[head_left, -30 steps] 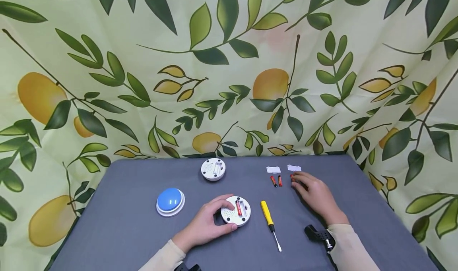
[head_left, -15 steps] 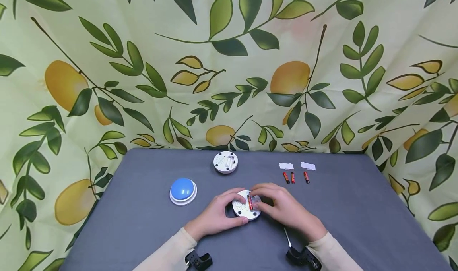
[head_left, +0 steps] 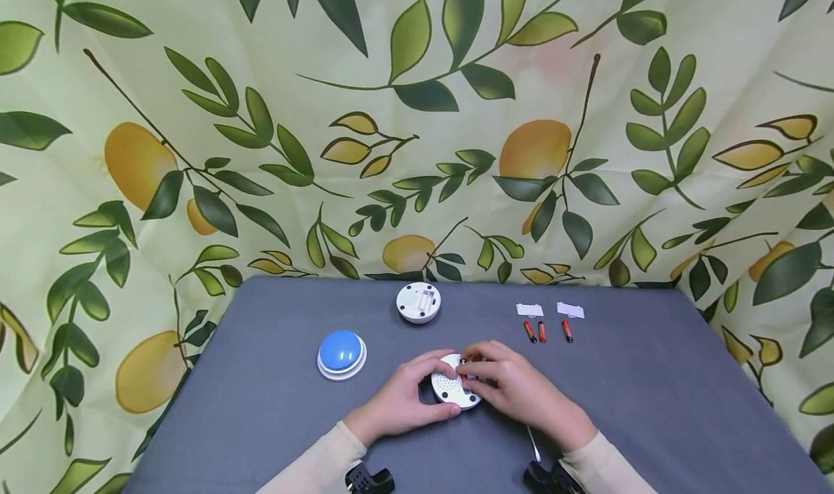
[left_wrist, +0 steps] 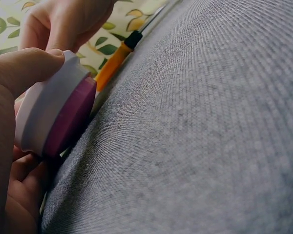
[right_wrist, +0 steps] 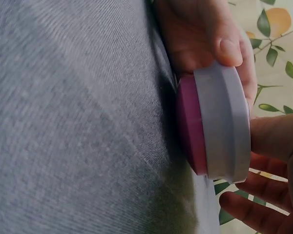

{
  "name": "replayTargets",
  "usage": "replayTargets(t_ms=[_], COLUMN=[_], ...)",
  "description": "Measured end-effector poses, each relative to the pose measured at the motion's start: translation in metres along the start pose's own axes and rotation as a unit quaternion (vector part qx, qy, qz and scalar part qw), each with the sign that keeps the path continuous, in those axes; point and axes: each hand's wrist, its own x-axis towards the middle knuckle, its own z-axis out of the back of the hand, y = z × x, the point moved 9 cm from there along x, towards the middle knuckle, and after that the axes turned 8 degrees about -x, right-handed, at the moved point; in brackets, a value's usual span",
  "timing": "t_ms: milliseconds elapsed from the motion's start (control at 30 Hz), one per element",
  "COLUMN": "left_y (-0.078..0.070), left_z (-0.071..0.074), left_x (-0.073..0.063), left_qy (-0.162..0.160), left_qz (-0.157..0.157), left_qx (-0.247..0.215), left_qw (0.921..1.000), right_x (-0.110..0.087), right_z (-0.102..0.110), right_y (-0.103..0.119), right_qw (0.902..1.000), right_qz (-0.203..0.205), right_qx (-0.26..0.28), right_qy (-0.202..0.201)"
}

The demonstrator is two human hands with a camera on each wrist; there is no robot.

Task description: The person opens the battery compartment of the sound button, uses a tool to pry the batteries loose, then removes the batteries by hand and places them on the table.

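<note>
My left hand (head_left: pixel 417 394) grips the rim of an upturned push button (head_left: pixel 449 391), thumb on the near side and fingers on the far side. Its white base faces up, and the left wrist view shows its magenta dome (left_wrist: pixel 71 119) underneath, toward the cloth. My right hand (head_left: pixel 515 385) is over the open battery compartment, fingertips pinching a small battery there. Red of a battery (head_left: pixel 464 379) shows beside those fingertips; the rest of the compartment is hidden. Under the right hand lies a screwdriver (left_wrist: pixel 115 63) with a yellow handle, mostly covered in the head view.
A blue push button (head_left: pixel 341 353) sits dome up at left. Farther back lies another upturned button (head_left: pixel 419 302) with its compartment open. At back right are two white battery covers (head_left: pixel 530 310) and several loose red batteries (head_left: pixel 567 330). A patterned curtain (head_left: pixel 404 153) hangs behind the grey table (head_left: pixel 260 407).
My right hand has come from the loose batteries at back right to the held button's compartment, taking one battery from there. The left hand keeps its hold; the head view has shifted.
</note>
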Motion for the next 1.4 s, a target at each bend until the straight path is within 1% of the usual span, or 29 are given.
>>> replayTargets(t_ms=[133, 233, 400, 567, 767, 933, 1100, 1167, 1300, 1400], left_y=[-0.001, -0.001, 0.001, 0.001, 0.002, 0.003, 0.002, 0.002, 0.003, 0.003], left_z=[0.000, 0.000, 0.000, 0.000, -0.001, -0.002, -0.002, -0.002, -0.003, -0.003], left_x=[0.002, 0.004, 0.004, 0.002, -0.002, -0.003, -0.003, -0.003, -0.002, -0.001], left_qy=[0.000, 0.000, 0.000, -0.006, -0.013, -0.014, -0.015, -0.016, -0.017, -0.017], left_qz=[-0.001, -0.009, -0.013, -0.008, 0.005, -0.008, -0.021, -0.025, -0.030, -0.032], left_qx=[-0.009, -0.010, -0.008, -0.002, 0.007, 0.009, 0.002, 0.000, -0.002, 0.000], left_qw=[1.0000, 0.9999, 0.9999, 0.9999, 0.9999, 0.9998, 0.9996, 0.9996, 0.9994, 0.9993], right_x=[0.001, 0.001, 0.001, 0.002, -0.001, -0.005, -0.011, -0.015, -0.025, -0.037], right_z=[0.002, 0.001, -0.001, -0.004, -0.005, 0.000, 0.014, 0.020, 0.035, 0.046], right_y=[-0.001, -0.003, -0.008, -0.012, -0.012, -0.016, -0.032, -0.042, -0.064, -0.083], right_qw=[0.9999, 0.9998, 0.9996, 0.9994, 0.9995, 0.9996, 0.9987, 0.9978, 0.9944, 0.9905], right_qz=[-0.006, -0.012, -0.024, -0.029, -0.024, -0.028, -0.048, -0.062, -0.093, -0.114], right_qx=[-0.014, -0.018, -0.011, -0.003, -0.008, -0.007, 0.008, 0.008, -0.013, -0.025], right_qy=[-0.001, 0.002, 0.011, 0.018, 0.017, 0.004, -0.017, -0.023, -0.049, -0.073])
